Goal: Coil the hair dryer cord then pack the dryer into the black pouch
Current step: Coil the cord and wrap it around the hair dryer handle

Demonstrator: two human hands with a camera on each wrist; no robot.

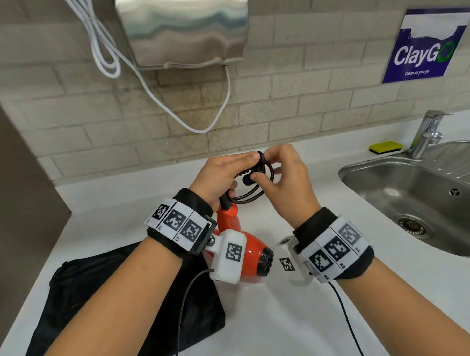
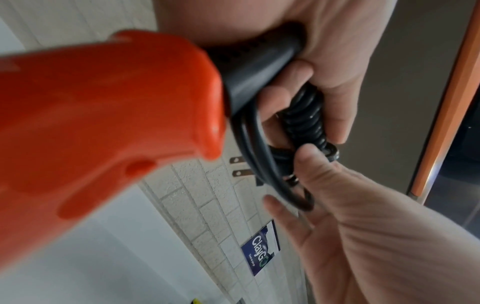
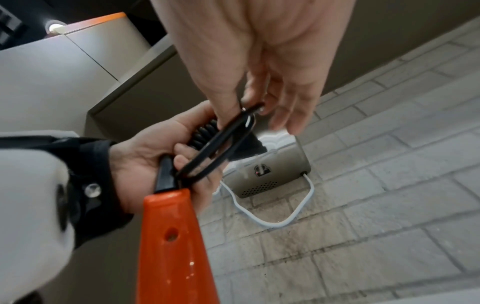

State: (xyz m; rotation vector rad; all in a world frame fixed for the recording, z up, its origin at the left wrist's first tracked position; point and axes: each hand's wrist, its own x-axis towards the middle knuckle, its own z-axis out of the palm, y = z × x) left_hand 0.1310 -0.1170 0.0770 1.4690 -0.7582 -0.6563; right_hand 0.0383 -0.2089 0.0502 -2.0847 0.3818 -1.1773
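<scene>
The orange hair dryer [image 1: 252,251] hangs nozzle-down above the white counter, handle [image 2: 109,115] [image 3: 174,246] pointing up. My left hand [image 1: 223,175] grips the black cord [image 1: 258,176] where it leaves the handle, holding its wound loops [image 2: 303,117] [image 3: 205,135] in the fist. My right hand [image 1: 285,173] pinches a cord loop [image 3: 249,115] between thumb and forefinger; its other fingers are spread. The plug's two prongs [image 2: 240,166] stick out behind the loops. The black pouch [image 1: 121,304] lies flat on the counter under my left forearm.
A steel sink [image 1: 428,193] with a tap [image 1: 428,131] and a yellow sponge [image 1: 386,147] sits at the right. A metal hand dryer [image 1: 183,29] with a white cable [image 1: 155,95] hangs on the tiled wall. A blue sign [image 1: 430,45] is at the upper right.
</scene>
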